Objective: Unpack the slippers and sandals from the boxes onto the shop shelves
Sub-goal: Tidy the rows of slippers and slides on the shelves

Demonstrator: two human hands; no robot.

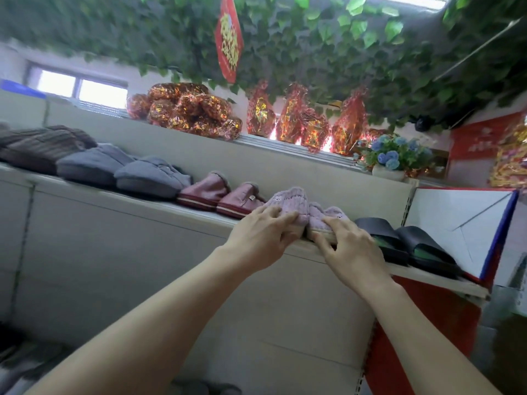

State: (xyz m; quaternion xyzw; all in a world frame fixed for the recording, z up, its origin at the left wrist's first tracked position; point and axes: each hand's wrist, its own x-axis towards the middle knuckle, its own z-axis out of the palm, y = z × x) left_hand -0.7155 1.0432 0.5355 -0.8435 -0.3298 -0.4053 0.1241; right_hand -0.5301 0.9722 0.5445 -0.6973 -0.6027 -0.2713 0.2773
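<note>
Both hands are up at the shelf (pixel 422 276) in the head view, the only one. The left hand (pixel 261 232) has its fingers laid over the near end of the left one of the lilac slippers (pixel 296 205), its thumb at the sole edge. The right hand (pixel 350 246) pinches the other slipper the same way, fingers on top and thumb at the sole. So each hand grips one slipper of the pair.

The pair sits on the shelf straight ahead of the hands and just above them, side by side and touching. Its long axis runs from the front lip back towards the wall. The near ends stand at the lip, so any further move looks like a short push straight back, both hands equally near.

Maroon slippers (pixel 222 195) stand just to the left, grey slippers (pixel 125 172) beyond them, black sandals (pixel 405 246) just to the right.
</note>
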